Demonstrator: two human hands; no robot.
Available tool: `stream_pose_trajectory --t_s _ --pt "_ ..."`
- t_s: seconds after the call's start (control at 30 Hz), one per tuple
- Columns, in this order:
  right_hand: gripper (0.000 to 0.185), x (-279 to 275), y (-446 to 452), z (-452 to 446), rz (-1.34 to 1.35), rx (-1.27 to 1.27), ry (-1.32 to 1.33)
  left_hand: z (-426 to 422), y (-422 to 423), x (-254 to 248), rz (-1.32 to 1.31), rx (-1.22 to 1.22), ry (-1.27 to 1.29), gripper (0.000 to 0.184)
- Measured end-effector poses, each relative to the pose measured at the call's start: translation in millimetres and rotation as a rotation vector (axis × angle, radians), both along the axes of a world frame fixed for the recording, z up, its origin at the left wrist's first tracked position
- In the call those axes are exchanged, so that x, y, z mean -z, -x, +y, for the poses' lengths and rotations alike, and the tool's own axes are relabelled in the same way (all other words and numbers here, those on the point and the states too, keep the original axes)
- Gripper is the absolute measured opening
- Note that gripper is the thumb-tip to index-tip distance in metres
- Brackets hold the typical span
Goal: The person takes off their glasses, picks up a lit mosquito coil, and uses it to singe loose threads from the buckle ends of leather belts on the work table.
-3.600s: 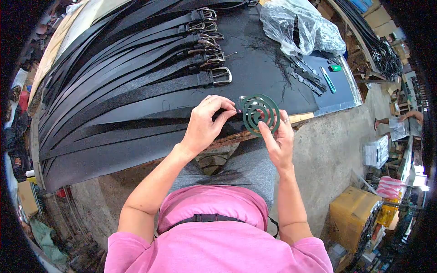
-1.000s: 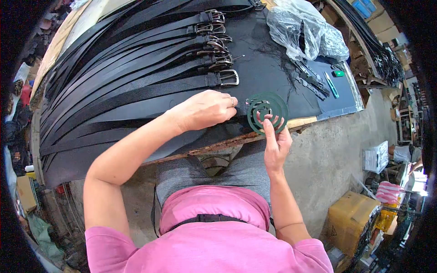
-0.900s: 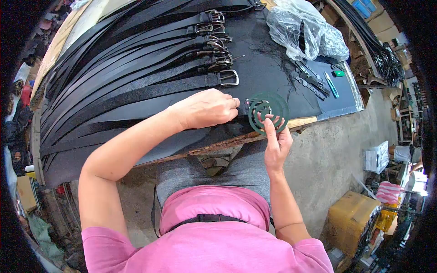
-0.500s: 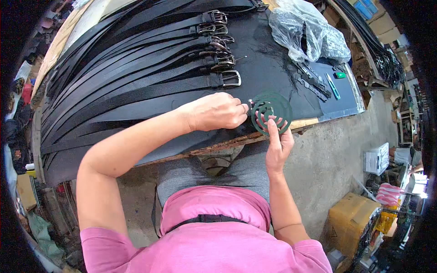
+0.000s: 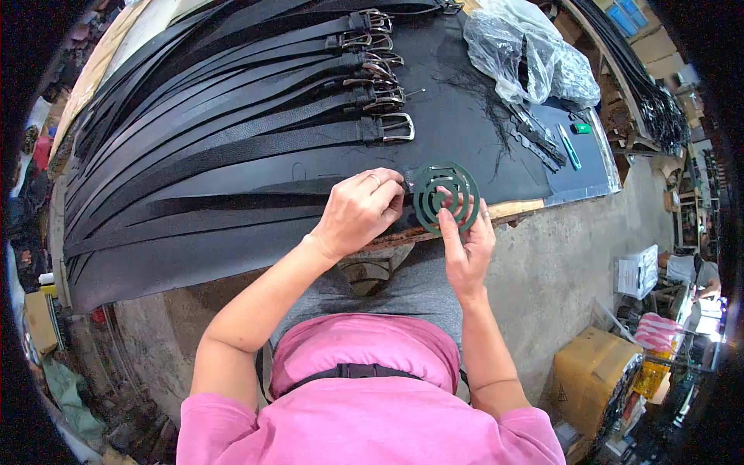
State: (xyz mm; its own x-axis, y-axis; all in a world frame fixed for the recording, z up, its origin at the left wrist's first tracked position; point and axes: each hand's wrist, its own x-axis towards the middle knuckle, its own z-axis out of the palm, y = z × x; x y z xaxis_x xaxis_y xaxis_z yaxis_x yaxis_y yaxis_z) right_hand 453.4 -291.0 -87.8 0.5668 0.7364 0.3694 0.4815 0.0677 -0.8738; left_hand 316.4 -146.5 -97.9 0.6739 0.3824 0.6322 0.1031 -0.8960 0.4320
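A dark green mosquito coil (image 5: 419, 203) is held nearly flat above the table's front edge. My right hand (image 5: 468, 252) grips its lower right part, thumb on top and fingers behind, showing through the gaps. Just left of the coil, my left hand (image 5: 358, 211) is closed with its fingertips pinched together. Something small and dark shows between those fingertips and the coil's edge, too small to name. Black belts (image 5: 294, 132) with metal buckles lie side by side on the table beyond my left hand.
The black-topped table (image 5: 465, 116) holds a clear plastic bag (image 5: 504, 46), a teal cutter knife (image 5: 569, 147), a small green object (image 5: 580, 129) and dark metal pieces (image 5: 535, 136). A cardboard box (image 5: 593, 372) stands on the floor at right, below a white box (image 5: 638, 271).
My left forearm has swung inward, and the left hand has turned, its fingers now pointing up toward the coil. My right hand has brought the coil slightly left and tilted it.
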Motion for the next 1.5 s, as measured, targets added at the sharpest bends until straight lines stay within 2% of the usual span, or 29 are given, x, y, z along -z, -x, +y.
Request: stream_pose_trajectory --t_s 0.17,0.77,0.97,1.07,1.13,1.2,1.27,1.33,1.5 --pt "0.019 -9 -1 -1 -0.108 -0.043 0.047 1 0 1 -0.01 0.002 0.011 0.023" --pt "0.022 -11 -2 -1 -0.162 -0.064 0.044 0 -1 0 -0.017 -0.006 0.035 0.018" --pt "0.02 -3 -5 -5 0.196 -0.045 0.037 3 3 -1 0.003 0.003 0.14 0.02" --pt "0.02 -7 -3 -5 0.53 -0.055 -0.155 2 1 -13 0.065 0.027 0.194 0.032" --pt "0.017 -3 -14 -9 0.511 -0.026 -0.155 2 -4 -16 0.117 0.052 0.198 0.041" --pt "0.014 2 -26 -13 0.642 0.05 -0.165 6 -6 -9 0.177 0.074 0.149 0.05" --pt "0.012 2 -36 -12 0.631 0.045 -0.262 10 -7 -12 0.202 0.095 0.139 0.049" --pt "0.013 6 -49 -18 0.665 0.071 -0.256 22 -11 -17 0.268 0.137 0.243 0.05" --pt "0.014 7 -67 -28 0.649 0.129 -0.302 23 -24 -34 0.348 0.178 0.22 0.054"
